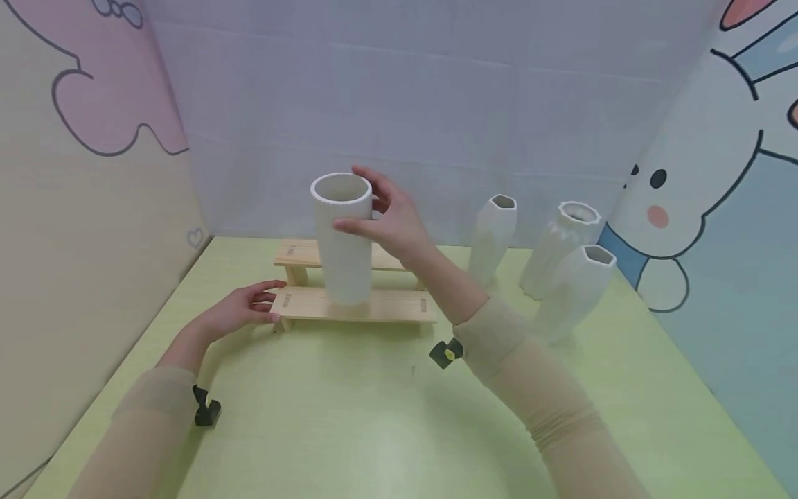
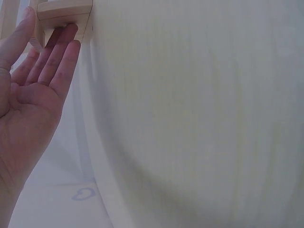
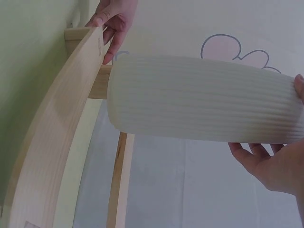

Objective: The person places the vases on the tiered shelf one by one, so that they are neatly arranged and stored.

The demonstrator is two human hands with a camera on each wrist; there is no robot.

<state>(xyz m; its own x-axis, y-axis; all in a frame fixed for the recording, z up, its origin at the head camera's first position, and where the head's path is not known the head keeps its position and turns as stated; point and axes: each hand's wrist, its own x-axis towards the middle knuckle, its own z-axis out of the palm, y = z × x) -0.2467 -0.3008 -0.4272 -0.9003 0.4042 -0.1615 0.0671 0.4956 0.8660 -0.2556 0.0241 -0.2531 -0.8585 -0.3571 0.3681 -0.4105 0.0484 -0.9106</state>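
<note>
My right hand [image 1: 399,222] grips a tall white ribbed vase [image 1: 345,256] near its rim, thumb on the near side and fingers behind. The vase stands upright in front of a two-step wooden stand [image 1: 405,305]; in the right wrist view its base [image 3: 116,95] hangs just above the lower step [image 3: 61,109], apart from it. At the left end of that step, my left hand [image 1: 240,310] holds the board between thumb and fingers. The left wrist view shows these fingers [image 2: 59,61] reaching to the wood [image 2: 64,12].
Three more white vases stand at the right of the green table [image 1: 349,416]: a faceted one [image 1: 492,242] at the back, one with a scalloped rim [image 1: 551,260], and another faceted one [image 1: 573,291] nearer. Walls [image 1: 405,104] enclose the table's back and sides.
</note>
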